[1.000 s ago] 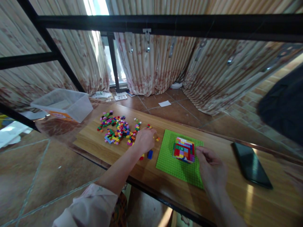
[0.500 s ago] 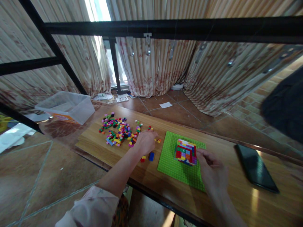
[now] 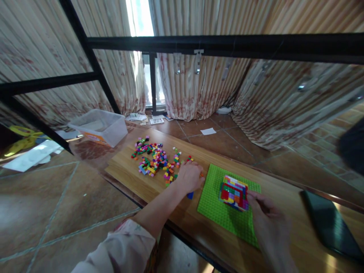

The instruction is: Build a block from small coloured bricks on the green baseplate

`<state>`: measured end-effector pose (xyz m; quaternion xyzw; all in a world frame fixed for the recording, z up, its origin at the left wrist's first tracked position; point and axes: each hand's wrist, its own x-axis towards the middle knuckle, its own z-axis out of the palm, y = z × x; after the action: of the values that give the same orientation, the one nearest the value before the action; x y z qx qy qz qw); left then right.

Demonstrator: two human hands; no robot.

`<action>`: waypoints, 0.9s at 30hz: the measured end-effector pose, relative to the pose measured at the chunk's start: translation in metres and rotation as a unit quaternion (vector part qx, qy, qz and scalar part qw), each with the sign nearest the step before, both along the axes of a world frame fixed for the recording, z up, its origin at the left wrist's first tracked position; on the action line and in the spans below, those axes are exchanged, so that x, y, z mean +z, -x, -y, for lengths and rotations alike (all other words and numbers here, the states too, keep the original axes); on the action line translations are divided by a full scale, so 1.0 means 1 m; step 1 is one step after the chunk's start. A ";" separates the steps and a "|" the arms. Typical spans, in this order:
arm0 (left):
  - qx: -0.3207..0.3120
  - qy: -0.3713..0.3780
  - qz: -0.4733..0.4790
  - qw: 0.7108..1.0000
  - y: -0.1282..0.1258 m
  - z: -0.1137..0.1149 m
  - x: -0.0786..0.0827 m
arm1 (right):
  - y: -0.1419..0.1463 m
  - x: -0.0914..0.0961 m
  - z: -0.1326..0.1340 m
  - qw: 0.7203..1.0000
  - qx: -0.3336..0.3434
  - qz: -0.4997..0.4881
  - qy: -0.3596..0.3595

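Observation:
A block of many-coloured toy bricks (image 3: 234, 192) rests on or just above the green baseplate (image 3: 212, 193); I cannot tell whether it touches. My right hand (image 3: 269, 218) pinches its right edge between thumb and fingers. To the left of the baseplate, my left hand (image 3: 189, 176) is low over the table among small loose bricks, fingers bent downward and their tips mostly hidden. A blue brick (image 3: 190, 195) shows partly from beneath that hand. Left of it spreads a pile of small mixed bricks (image 3: 157, 157).
A black phone (image 3: 330, 223) lies on the wooden table (image 3: 125, 170) at the right. A clear plastic bin (image 3: 113, 131) stands past the table's left end. Black metal bars (image 3: 213, 45) cross in front of the curtains (image 3: 182, 87). Papers (image 3: 208, 131) lie on the tiled floor.
The view has turned, so the scene sits further right. My left hand has shifted towards the baseplate and now partly covers the blue brick. My right hand still grips the brick block.

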<state>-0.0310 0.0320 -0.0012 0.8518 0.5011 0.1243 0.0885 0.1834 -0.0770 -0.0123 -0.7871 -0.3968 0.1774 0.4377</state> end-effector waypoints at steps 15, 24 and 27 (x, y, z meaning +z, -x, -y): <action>0.005 0.034 -0.033 0.999 0.016 0.005 0.005 | -0.001 0.017 0.001 0.994 -0.023 -0.010 0.103; 0.048 0.039 0.007 0.998 0.070 -0.012 0.020 | -0.001 0.012 -0.001 0.997 -0.008 0.007 0.075; 0.101 0.051 -0.007 0.994 0.105 -0.020 0.023 | 0.004 0.018 -0.001 0.995 -0.019 0.030 0.096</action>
<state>-0.1355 0.0519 0.0220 0.7920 0.5910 0.1010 0.1156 0.1793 -0.0762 0.0053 -0.8377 -0.3759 0.1826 0.3515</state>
